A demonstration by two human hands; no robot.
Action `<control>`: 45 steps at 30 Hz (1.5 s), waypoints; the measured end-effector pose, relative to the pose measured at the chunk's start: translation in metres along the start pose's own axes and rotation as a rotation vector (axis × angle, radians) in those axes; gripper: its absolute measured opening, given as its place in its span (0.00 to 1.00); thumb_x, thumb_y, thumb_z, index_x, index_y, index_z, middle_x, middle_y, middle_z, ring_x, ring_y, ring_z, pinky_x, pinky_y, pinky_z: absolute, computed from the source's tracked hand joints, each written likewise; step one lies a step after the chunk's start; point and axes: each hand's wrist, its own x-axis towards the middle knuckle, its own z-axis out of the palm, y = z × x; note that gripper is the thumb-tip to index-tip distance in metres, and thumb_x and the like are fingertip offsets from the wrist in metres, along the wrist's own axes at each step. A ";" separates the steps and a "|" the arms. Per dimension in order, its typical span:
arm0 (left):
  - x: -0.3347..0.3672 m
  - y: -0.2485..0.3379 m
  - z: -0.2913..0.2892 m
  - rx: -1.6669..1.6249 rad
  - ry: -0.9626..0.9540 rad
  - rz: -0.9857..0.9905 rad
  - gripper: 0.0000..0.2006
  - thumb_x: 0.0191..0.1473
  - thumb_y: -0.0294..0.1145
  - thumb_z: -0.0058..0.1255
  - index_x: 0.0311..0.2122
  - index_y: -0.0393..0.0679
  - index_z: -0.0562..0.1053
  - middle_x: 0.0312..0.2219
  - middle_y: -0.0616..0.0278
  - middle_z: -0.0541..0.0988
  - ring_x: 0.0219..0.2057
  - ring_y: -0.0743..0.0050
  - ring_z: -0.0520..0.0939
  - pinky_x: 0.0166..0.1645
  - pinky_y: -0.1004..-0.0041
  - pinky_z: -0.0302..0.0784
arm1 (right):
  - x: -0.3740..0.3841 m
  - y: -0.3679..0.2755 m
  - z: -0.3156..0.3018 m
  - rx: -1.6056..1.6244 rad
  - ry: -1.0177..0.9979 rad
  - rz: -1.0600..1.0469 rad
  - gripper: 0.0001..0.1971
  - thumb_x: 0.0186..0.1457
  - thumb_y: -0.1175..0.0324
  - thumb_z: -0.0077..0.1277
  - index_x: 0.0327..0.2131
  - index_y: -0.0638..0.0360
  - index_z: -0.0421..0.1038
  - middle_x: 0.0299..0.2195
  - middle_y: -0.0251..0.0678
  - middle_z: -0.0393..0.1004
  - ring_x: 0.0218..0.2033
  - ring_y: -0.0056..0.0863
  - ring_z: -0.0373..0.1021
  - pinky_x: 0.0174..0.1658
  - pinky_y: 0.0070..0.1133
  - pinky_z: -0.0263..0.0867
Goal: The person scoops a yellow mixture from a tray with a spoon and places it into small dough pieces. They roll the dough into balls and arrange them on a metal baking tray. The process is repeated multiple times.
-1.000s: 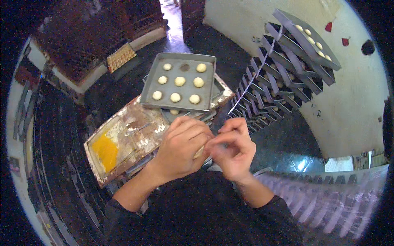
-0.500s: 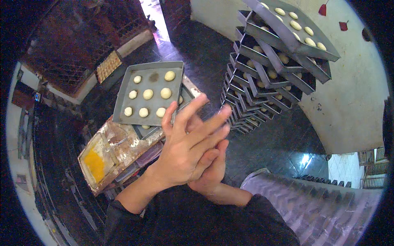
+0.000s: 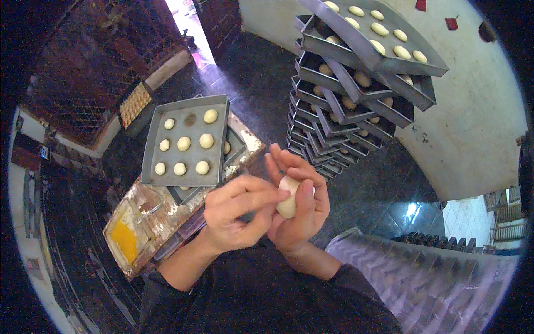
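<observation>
Before the person's dark-clad chest, the right hand [image 3: 303, 200] cups a pale piece of dough [image 3: 287, 207], its thumb lying along one side; the left hand [image 3: 239, 211], fingers bent, touches the same piece with its fingertips, though whether they pinch it I cannot tell; both hands hide part of what lies behind them. Beyond the left hand, a square metal tray [image 3: 189, 157] carries eight dough balls [image 3: 206, 140] and one dark spot; it sits askew on a lower tray [image 3: 236, 149], covering most of it; both rest on a worn table [image 3: 136, 200] with flaking paint, where a yellow patch [image 3: 123, 240] fills a shallow frame near the end. Past the right hand, a tall stack of metal trays [image 3: 414, 99] stands with tiers set crosswise, oval dough pieces [image 3: 401, 52] on top; the stack blocks part of the pale wall [image 3: 473, 128]; clear plastic sheeting [image 3: 423, 284] drapes ridged rows at lower right; far off, a bright doorway [image 3: 189, 28] opens beside a dark door.
</observation>
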 end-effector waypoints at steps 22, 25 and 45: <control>-0.009 -0.180 -0.055 -0.923 -0.080 -0.966 0.48 0.51 0.41 0.67 0.72 0.44 0.51 0.69 0.57 0.57 0.69 0.60 0.59 0.71 0.58 0.52 | 0.033 0.149 -0.012 -0.043 0.162 0.636 0.15 0.71 0.58 0.42 0.41 0.62 0.70 0.40 0.44 0.74 0.42 0.37 0.72 0.49 0.38 0.71; -0.037 -0.245 -0.088 -1.133 0.261 -1.072 0.41 0.53 0.37 0.65 0.69 0.45 0.57 0.66 0.54 0.63 0.68 0.54 0.59 0.67 0.56 0.61 | 0.049 0.213 -0.007 -0.086 0.236 0.741 0.16 0.70 0.59 0.43 0.41 0.65 0.72 0.41 0.45 0.77 0.44 0.41 0.75 0.51 0.38 0.73; -0.221 -0.394 -0.232 0.427 0.266 -0.962 0.16 0.44 0.22 0.65 0.41 0.40 0.79 0.44 0.53 0.78 0.44 0.53 0.79 0.48 0.60 0.77 | 0.128 0.645 -0.038 -1.574 -1.547 -0.002 0.36 0.62 0.52 0.53 0.65 0.68 0.58 0.71 0.50 0.51 0.72 0.55 0.47 0.71 0.48 0.48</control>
